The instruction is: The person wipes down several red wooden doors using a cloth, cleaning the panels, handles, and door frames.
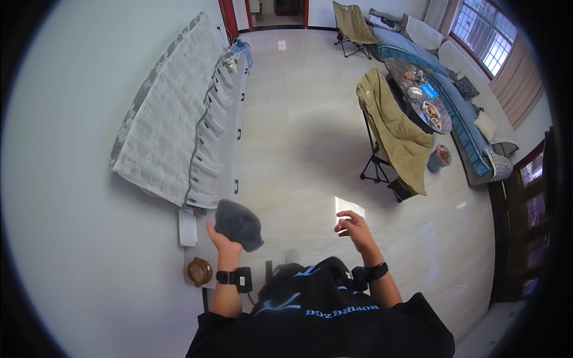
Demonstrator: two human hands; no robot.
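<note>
A dark grey cloth (238,225) lies over the fingers and palm of my left hand (224,241), which holds it up in front of the low white cabinet. The cloth hides most of those fingers. My right hand (353,227) is raised over the pale tiled floor with its fingers loosely curled and apart, and nothing is in it. A black device is strapped to each wrist. To the left of my left forearm, a brown lidded pot (199,271) stands on the cabinet's near end, close to a white flat box (188,228).
A lace-covered television (165,116) stands along the left wall. Ahead on the right are a khaki folding chair (394,134), a waste bin (439,158), an oval table (441,107) with dishes, and a long sofa (474,134). Another folding chair (353,24) stands farther back.
</note>
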